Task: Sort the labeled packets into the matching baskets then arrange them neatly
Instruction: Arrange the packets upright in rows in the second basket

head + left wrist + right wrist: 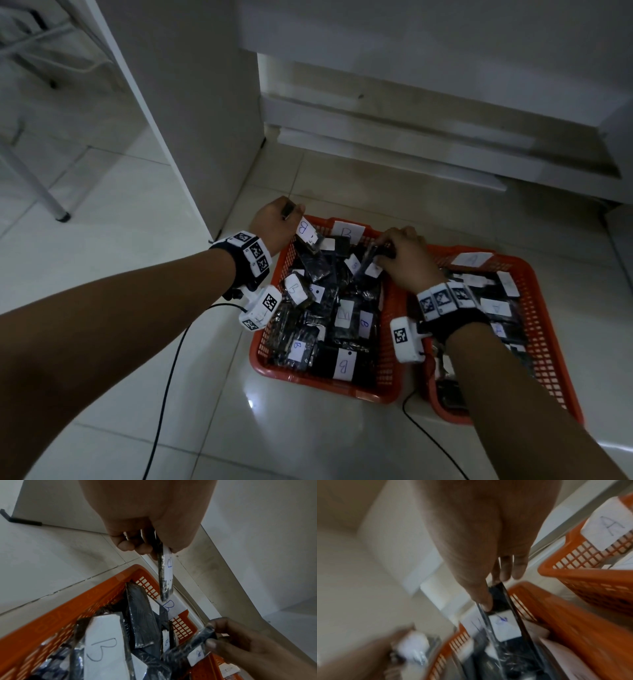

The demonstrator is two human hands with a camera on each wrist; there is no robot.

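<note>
Two orange mesh baskets stand side by side on the floor. The left basket (387,346) carries a B label (347,232) on its far wall and is full of dark packets with white B tags. The right basket (534,329) has an A label (474,258) and holds A-tagged packets. My left hand (279,222) pinches a B-tagged packet (165,573) by its top edge over the left basket's far left corner. My right hand (404,257) pinches another dark packet (502,615) over the same basket's far right part; its tag is blurred.
A white cabinet panel (191,102) stands left of the baskets and a white skirting board (411,137) runs behind them. Black cables (171,370) trail over the pale floor tiles. A metal furniture leg (51,202) stands at far left.
</note>
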